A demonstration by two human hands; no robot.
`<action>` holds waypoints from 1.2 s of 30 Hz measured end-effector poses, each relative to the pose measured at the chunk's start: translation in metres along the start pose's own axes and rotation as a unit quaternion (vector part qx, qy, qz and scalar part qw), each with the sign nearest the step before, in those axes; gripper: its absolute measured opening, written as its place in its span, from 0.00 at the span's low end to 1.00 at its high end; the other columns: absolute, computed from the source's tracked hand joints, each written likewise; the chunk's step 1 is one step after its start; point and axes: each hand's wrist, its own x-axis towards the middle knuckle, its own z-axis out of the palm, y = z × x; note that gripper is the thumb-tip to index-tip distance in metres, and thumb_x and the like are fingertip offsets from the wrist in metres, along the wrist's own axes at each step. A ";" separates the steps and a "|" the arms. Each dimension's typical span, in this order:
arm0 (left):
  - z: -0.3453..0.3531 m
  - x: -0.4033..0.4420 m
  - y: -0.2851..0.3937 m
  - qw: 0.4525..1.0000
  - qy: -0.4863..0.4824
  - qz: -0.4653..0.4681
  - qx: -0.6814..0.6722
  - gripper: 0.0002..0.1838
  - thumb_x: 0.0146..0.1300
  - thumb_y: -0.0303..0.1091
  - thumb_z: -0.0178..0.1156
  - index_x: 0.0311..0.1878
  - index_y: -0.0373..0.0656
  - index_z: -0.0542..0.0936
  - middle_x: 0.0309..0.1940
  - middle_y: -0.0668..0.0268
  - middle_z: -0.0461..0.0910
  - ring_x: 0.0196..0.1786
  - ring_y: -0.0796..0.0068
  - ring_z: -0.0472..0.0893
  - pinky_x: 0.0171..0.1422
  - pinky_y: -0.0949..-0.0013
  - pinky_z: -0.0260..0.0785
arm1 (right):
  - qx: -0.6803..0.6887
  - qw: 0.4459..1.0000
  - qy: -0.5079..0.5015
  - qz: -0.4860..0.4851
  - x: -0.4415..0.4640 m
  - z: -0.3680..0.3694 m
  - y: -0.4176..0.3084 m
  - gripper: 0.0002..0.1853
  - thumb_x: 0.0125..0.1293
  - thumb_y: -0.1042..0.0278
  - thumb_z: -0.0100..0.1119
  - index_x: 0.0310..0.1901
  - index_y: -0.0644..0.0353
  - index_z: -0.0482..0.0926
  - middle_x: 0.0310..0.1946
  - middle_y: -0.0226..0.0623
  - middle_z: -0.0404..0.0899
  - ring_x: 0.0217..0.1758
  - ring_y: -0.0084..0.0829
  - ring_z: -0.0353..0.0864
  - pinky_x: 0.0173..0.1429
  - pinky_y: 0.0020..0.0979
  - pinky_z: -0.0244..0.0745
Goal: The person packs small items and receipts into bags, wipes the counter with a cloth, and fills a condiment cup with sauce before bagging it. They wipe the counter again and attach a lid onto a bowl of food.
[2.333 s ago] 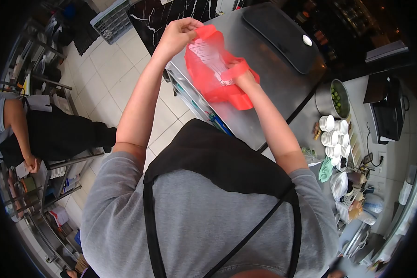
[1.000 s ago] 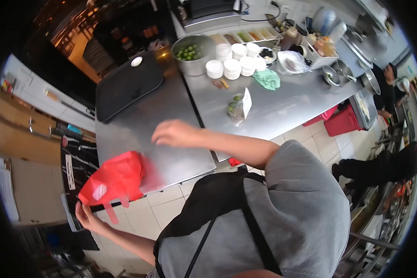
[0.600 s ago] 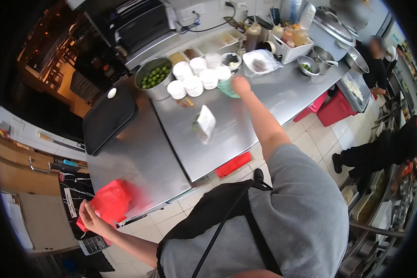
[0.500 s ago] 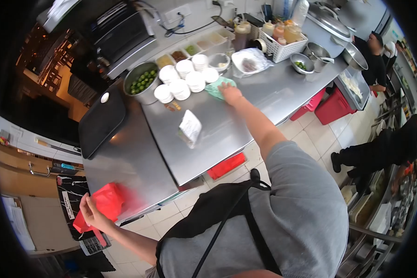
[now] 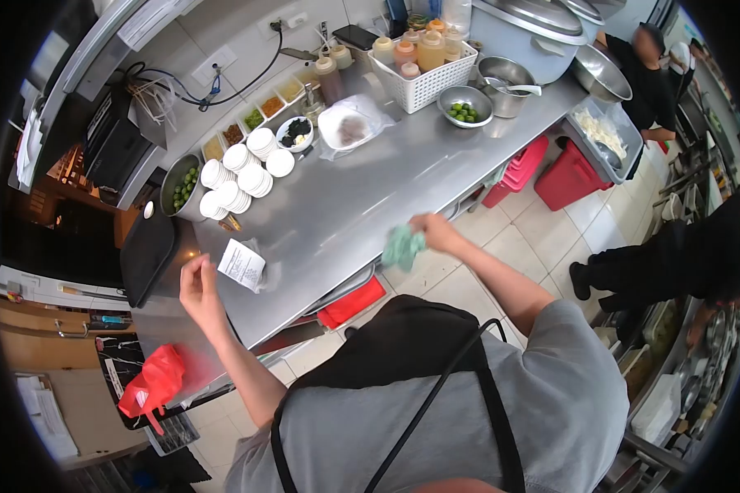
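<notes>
My right hand (image 5: 440, 233) grips a crumpled green cloth (image 5: 404, 247), held up past the front edge of the steel table (image 5: 345, 197). My left hand (image 5: 198, 289) is raised over the table's left part, its fingers loosely bent with nothing visible in them. Just right of it lies a clear packet with a white printed label (image 5: 242, 264). A red plastic bag (image 5: 155, 380) rests at the table's near left corner, apart from my left hand.
Stacked white cups (image 5: 240, 179) stand beside a pot of limes (image 5: 181, 187). Farther right are a bag-covered dish (image 5: 349, 125), a white basket of sauce bottles (image 5: 423, 80) and a steel bowl of limes (image 5: 465, 108). Red bins (image 5: 574, 177) stand on the floor. Other people are at the right.
My right hand has lifted the green cloth off the table beside the cups and drawn it back towards me. My left hand has left the red bag and moved up beside the packet.
</notes>
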 end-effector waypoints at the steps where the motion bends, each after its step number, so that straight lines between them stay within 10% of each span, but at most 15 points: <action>1: 0.014 0.001 0.005 1.000 0.001 -0.003 0.003 0.06 0.59 0.26 0.55 0.37 0.35 0.76 0.35 0.67 0.74 0.35 0.80 0.74 0.40 0.77 0.68 | -0.003 0.999 0.030 0.040 0.004 -0.028 -0.005 0.12 0.53 0.71 0.51 0.39 0.58 0.78 0.34 0.50 0.77 0.41 0.47 0.76 0.46 0.40 0.71; 6: 0.061 0.001 0.024 0.997 -0.073 0.013 0.025 0.06 0.59 0.25 0.54 0.37 0.34 0.76 0.35 0.66 0.74 0.34 0.80 0.74 0.39 0.78 0.68 | -0.014 0.968 0.252 0.007 0.023 -0.117 -0.027 0.12 0.57 0.64 0.52 0.39 0.58 0.79 0.38 0.51 0.76 0.43 0.48 0.75 0.46 0.41 0.71; 11: 0.066 0.006 0.015 0.995 -0.087 0.005 0.039 0.06 0.59 0.26 0.55 0.37 0.34 0.76 0.35 0.66 0.74 0.33 0.81 0.74 0.38 0.77 0.68 | -0.255 0.953 0.111 0.119 0.061 -0.096 0.046 0.21 0.58 0.49 0.51 0.46 0.54 0.77 0.58 0.42 0.64 0.60 0.48 0.62 0.57 0.46 0.62; 16: 0.043 0.013 -0.004 0.997 -0.062 -0.022 0.048 0.06 0.60 0.26 0.54 0.37 0.34 0.76 0.33 0.67 0.74 0.33 0.81 0.74 0.38 0.78 0.68 | -0.295 0.945 0.124 0.066 0.121 -0.057 0.121 0.32 0.61 0.48 0.44 0.65 0.49 0.52 0.66 0.43 0.48 0.70 0.45 0.42 0.67 0.53 0.40; 22: 0.016 0.018 -0.023 0.995 -0.048 -0.058 0.062 0.07 0.60 0.29 0.54 0.37 0.35 0.76 0.32 0.68 0.75 0.34 0.81 0.74 0.38 0.78 0.68 | -0.363 0.897 0.244 0.061 0.192 0.008 0.090 0.31 0.63 0.49 0.40 0.65 0.55 0.52 0.64 0.49 0.51 0.68 0.52 0.44 0.67 0.54 0.38; 25: 0.019 0.030 -0.031 0.996 -0.051 -0.073 0.025 0.07 0.60 0.29 0.54 0.37 0.35 0.76 0.31 0.67 0.76 0.34 0.81 0.75 0.38 0.78 0.68 | -0.353 0.930 0.099 -0.022 0.153 0.038 -0.016 0.32 0.57 0.44 0.47 0.61 0.52 0.60 0.62 0.50 0.56 0.65 0.54 0.51 0.64 0.56 0.42; 30: 0.082 0.042 -0.034 0.987 -0.118 -0.106 -0.015 0.07 0.59 0.29 0.55 0.39 0.35 0.76 0.31 0.67 0.76 0.34 0.81 0.75 0.37 0.78 0.68 | -0.186 0.913 -0.018 -0.363 0.072 0.138 -0.061 0.26 0.61 0.48 0.43 0.60 0.47 0.63 0.64 0.44 0.53 0.68 0.45 0.48 0.68 0.51 0.40; 36: 0.172 0.043 -0.017 0.966 -0.235 -0.105 -0.018 0.07 0.58 0.28 0.56 0.38 0.35 0.77 0.31 0.68 0.75 0.34 0.81 0.74 0.39 0.78 0.67 | -0.268 0.939 0.013 -0.214 0.092 0.044 0.015 0.28 0.61 0.51 0.42 0.62 0.49 0.58 0.65 0.42 0.52 0.69 0.46 0.46 0.67 0.53 0.40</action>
